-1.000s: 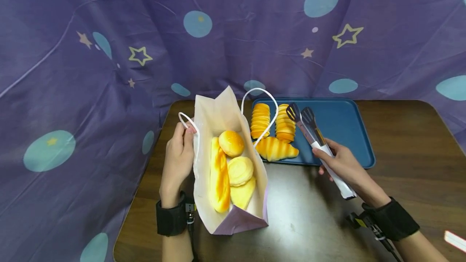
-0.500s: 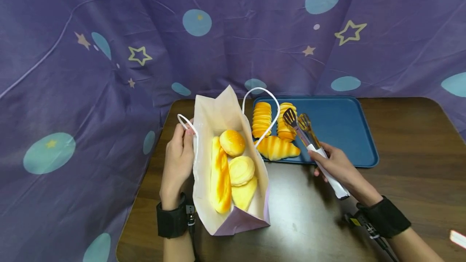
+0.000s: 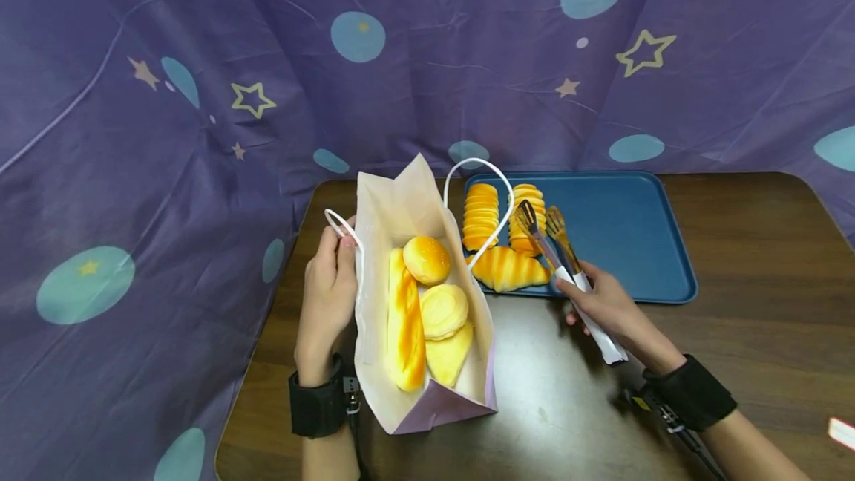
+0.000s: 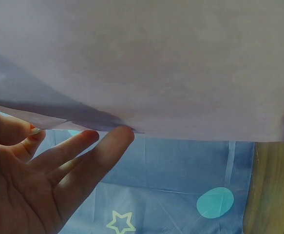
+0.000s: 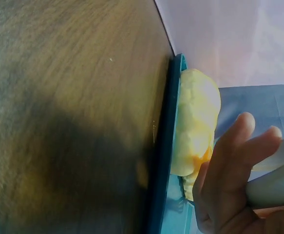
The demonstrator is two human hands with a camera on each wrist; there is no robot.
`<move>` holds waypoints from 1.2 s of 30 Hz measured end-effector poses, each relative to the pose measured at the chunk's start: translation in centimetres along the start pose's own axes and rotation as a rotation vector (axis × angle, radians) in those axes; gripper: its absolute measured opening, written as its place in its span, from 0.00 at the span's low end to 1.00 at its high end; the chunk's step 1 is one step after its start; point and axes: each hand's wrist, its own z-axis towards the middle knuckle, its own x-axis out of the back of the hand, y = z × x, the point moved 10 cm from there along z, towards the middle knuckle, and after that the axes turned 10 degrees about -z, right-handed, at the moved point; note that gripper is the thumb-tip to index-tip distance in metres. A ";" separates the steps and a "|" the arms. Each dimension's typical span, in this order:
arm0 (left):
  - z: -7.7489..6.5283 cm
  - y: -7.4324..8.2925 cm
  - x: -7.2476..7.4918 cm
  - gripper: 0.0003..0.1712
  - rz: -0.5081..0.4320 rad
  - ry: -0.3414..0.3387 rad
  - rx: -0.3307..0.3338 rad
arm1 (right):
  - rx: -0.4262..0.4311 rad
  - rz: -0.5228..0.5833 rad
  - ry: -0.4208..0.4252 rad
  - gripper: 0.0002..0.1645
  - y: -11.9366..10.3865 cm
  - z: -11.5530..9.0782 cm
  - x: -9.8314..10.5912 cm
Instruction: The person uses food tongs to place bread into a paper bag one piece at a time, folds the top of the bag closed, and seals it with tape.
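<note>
Left hand (image 3: pixel 327 303) pinches a creased paper bag (image 3: pixel 407 203) of long and round breads (image 3: pixel 406 325); its looped handle (image 3: pixel 512 203) crosses ridged rolls (image 3: pixel 481 215) on the blue tray (image 3: pixel 614 225) alongside. Slotted tongs (image 3: pixel 597 332), gripped in the right hand (image 3: pixel 611 306), partly hide one roll.

bag (image 3: pixel 442 408) left of tray (image 3: pixel 614 236) | four breads (image 3: pixel 427 260) in bag | croissant (image 3: pixel 510 270) before two rolls (image 3: pixel 482 217) on tray

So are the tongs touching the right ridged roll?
Cannot tell: in the head view the tongs overlap the right ridged roll, but that downward look hides any contact or gap between them.
</note>
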 end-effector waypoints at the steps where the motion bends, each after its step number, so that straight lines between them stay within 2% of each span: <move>1: 0.0 0.0 0.0 0.21 -0.002 -0.002 0.002 | 0.001 0.005 0.000 0.49 0.0 0.0 -0.1; 12: 0.0 0.1 -0.1 0.23 -0.023 -0.018 0.004 | 0.055 0.042 -0.010 0.45 -0.5 -0.3 -0.2; 19: 0.0 -0.2 -0.2 0.23 -0.023 -0.018 0.014 | 0.039 0.070 -0.009 0.42 0.1 -0.3 -0.4; 25: 0.0 -0.4 -0.3 0.23 -0.029 -0.023 0.024 | 0.058 0.077 -0.004 0.40 0.1 -0.7 -0.2; 31: 0.0 -0.2 -0.3 0.23 -0.029 -0.021 0.020 | 0.087 0.064 0.021 0.41 -0.7 -1.4 0.6; 36: -0.1 -0.1 -0.2 0.23 -0.033 -0.022 0.013 | 0.138 0.027 0.051 0.42 -2.4 -2.5 2.0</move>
